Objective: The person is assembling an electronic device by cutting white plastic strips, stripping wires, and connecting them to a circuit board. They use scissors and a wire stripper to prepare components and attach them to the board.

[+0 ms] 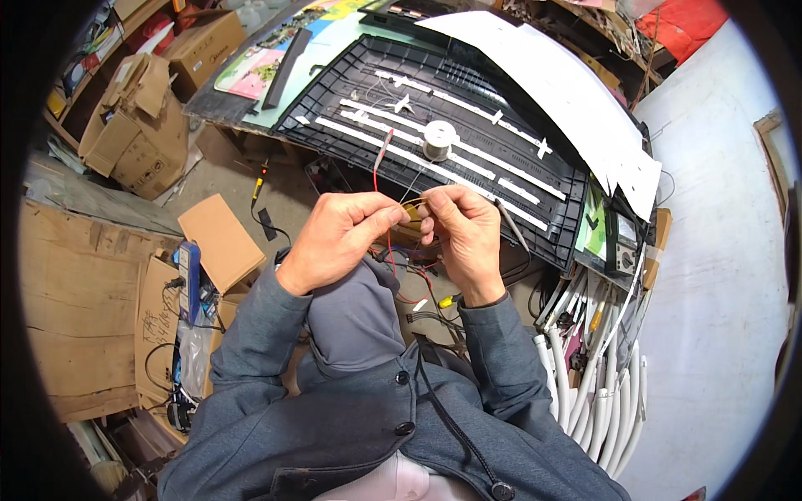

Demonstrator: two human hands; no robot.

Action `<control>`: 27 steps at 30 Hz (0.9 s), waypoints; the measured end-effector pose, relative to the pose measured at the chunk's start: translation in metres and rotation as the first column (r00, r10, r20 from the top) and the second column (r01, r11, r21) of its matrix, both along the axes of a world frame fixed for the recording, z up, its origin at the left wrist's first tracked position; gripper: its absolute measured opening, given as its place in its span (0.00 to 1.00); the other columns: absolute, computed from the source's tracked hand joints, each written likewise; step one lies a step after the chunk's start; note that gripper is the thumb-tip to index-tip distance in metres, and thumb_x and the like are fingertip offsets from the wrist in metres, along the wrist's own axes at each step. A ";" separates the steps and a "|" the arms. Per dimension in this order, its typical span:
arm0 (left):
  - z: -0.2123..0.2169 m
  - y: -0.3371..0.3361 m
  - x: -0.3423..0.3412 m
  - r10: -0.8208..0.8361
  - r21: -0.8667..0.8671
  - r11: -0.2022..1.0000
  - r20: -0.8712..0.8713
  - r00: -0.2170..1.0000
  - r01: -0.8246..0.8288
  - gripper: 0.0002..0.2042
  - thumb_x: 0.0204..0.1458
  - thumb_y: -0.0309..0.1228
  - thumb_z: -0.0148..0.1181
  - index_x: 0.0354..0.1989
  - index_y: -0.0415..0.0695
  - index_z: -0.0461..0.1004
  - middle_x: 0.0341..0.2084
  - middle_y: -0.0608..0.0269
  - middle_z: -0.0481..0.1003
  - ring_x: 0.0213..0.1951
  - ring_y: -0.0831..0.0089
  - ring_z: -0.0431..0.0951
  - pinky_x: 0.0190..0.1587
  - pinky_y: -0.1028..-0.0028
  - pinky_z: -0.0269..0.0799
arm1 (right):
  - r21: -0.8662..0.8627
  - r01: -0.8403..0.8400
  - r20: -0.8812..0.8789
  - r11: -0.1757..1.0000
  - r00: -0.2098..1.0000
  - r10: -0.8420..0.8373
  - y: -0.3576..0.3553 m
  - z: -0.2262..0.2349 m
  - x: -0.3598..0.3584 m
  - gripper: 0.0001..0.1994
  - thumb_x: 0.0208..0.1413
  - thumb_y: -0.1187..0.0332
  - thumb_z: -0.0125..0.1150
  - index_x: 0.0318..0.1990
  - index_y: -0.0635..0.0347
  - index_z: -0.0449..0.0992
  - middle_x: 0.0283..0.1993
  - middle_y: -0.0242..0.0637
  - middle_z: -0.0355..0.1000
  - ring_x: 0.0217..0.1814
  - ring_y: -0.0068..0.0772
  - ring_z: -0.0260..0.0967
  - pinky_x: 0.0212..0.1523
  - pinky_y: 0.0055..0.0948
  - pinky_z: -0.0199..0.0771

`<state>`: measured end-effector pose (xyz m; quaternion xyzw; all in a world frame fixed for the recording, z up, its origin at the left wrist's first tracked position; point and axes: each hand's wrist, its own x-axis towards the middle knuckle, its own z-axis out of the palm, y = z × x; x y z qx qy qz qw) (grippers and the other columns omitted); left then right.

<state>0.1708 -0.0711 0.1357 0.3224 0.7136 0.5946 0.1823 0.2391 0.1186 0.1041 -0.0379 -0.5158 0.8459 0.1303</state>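
My left hand [344, 235] and my right hand [465, 238] come close together above my lap, in front of the work surface. Between their pinched fingertips runs a short, thin yellow and dark wire [413, 201]. Just beyond them lies a black panel [368, 63] with rows of white LED strips [501, 160]. On it stands a spool of silvery wire [439, 138]. A red test probe [383, 150] rests on the panel's near edge, its red lead dropping behind my hands. Close to my right hand, a black test probe [511, 224] leans on the same edge.
A large white sheet [576, 92] covers the panel's far right. An analog multimeter [626, 246] sits at the right corner, above bundled white tubes [614, 409]. On the left are cardboard boxes [146, 142] and a yellow-handled tool [260, 182] on a cable. Loose cables hang below my hands.
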 end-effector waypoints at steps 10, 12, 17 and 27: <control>-0.006 0.000 -0.003 0.063 0.011 0.998 -0.015 0.998 -0.063 0.10 0.61 0.29 0.59 0.39 0.32 0.81 0.24 0.60 0.81 0.27 0.82 0.77 0.31 0.76 0.73 | -0.042 -0.049 -0.005 0.998 0.999 0.049 0.002 0.000 0.004 0.20 0.69 0.58 0.55 0.46 0.72 0.78 0.35 0.43 0.79 0.31 0.24 0.76 0.32 0.24 0.78; -0.006 -0.001 -0.003 0.067 0.010 0.998 -0.039 0.997 -0.066 0.10 0.61 0.29 0.59 0.39 0.32 0.81 0.24 0.60 0.81 0.26 0.82 0.77 0.30 0.76 0.73 | 0.094 -0.038 -0.015 0.995 0.999 0.040 0.002 -0.003 0.005 0.17 0.68 0.61 0.58 0.46 0.71 0.79 0.34 0.41 0.79 0.30 0.23 0.75 0.33 0.24 0.78; -0.001 0.001 0.000 0.049 -0.022 0.999 -0.044 0.998 -0.050 0.10 0.61 0.28 0.59 0.38 0.32 0.81 0.23 0.60 0.80 0.26 0.82 0.76 0.30 0.77 0.73 | 0.174 0.001 0.026 0.985 1.000 -0.006 -0.001 -0.001 0.009 0.08 0.64 0.69 0.63 0.42 0.67 0.80 0.32 0.35 0.79 0.30 0.18 0.73 0.31 0.20 0.75; 0.004 0.006 0.000 -0.005 -0.039 0.999 0.014 1.000 0.006 0.08 0.62 0.27 0.59 0.42 0.35 0.80 0.26 0.68 0.77 0.26 0.85 0.72 0.29 0.81 0.69 | 0.478 -0.046 0.042 0.877 0.999 0.030 0.000 0.016 0.016 0.05 0.61 0.74 0.63 0.41 0.66 0.77 0.33 0.31 0.77 0.33 0.16 0.74 0.34 0.18 0.75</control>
